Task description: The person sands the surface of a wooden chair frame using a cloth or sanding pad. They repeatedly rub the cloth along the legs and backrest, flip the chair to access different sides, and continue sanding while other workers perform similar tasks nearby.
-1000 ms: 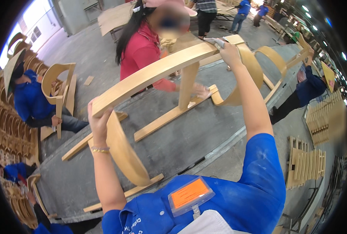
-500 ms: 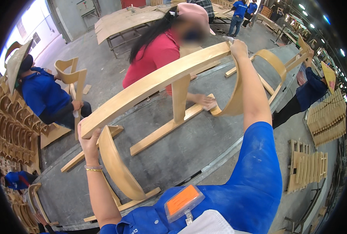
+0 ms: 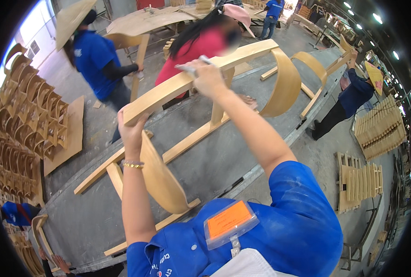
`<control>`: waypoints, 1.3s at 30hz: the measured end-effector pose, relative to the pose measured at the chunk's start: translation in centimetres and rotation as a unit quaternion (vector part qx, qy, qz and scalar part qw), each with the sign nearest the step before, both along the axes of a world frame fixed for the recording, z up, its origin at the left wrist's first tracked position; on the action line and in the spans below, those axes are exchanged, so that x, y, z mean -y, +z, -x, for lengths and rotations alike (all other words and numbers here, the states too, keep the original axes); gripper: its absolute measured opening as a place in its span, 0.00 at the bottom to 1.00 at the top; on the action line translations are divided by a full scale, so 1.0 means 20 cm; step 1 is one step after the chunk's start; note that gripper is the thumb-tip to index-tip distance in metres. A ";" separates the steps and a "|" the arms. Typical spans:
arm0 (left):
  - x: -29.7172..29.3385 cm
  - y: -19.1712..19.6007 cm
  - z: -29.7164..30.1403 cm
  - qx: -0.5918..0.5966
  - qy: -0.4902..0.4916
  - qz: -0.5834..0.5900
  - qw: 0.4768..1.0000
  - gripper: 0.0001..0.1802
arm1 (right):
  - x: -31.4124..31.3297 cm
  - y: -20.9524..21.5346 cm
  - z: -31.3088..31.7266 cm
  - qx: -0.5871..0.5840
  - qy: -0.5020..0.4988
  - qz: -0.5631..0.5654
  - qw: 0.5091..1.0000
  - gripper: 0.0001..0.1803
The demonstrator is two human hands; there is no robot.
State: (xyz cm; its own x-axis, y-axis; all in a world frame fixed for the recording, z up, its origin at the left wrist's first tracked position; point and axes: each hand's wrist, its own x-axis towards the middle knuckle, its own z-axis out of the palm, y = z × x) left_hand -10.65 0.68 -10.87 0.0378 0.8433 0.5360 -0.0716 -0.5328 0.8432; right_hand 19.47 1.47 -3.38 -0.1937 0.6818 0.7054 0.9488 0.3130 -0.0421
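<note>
A pale wooden chair frame (image 3: 242,54) stands on the grey table in front of me, its long curved rail tilted up toward the far right. My left hand (image 3: 131,131) is wrapped round the rail's near left end. My right hand (image 3: 208,79) presses a folded whitish pad (image 3: 187,69), perhaps sandpaper, on the rail left of its middle. Curved panels join the frame at its left (image 3: 161,173) and right (image 3: 281,85). Across the frame, a co-worker in a pink top (image 3: 187,53) leans in; that person's hand is partly hidden behind the frame and my arm.
The grey table (image 3: 205,184) runs from lower left to upper right. A person in a conical hat (image 3: 94,64) holds another chair frame at left, near stacked curved wooden parts (image 3: 25,106). Another person (image 3: 353,92) works at the table's far right. Slatted wooden parts (image 3: 362,182) lie right.
My right hand has slid from the rail's far right end leftward, toward my left hand. The person in the conical hat has moved right and stands more upright. My left hand keeps its grip.
</note>
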 end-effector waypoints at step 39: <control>0.11 0.07 -0.05 -0.012 0.019 0.060 0.998 0.32 | -0.06 0.07 -1.56 -0.165 -0.226 0.057 0.958 0.26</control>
State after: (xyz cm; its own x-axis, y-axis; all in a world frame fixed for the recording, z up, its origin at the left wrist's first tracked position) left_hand -9.58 -1.60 -9.40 0.0154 0.9025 0.4304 -0.0323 -0.4298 0.9023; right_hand 50.64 2.69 -1.90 0.3607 0.7197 0.5933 0.9153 -0.1507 -0.3735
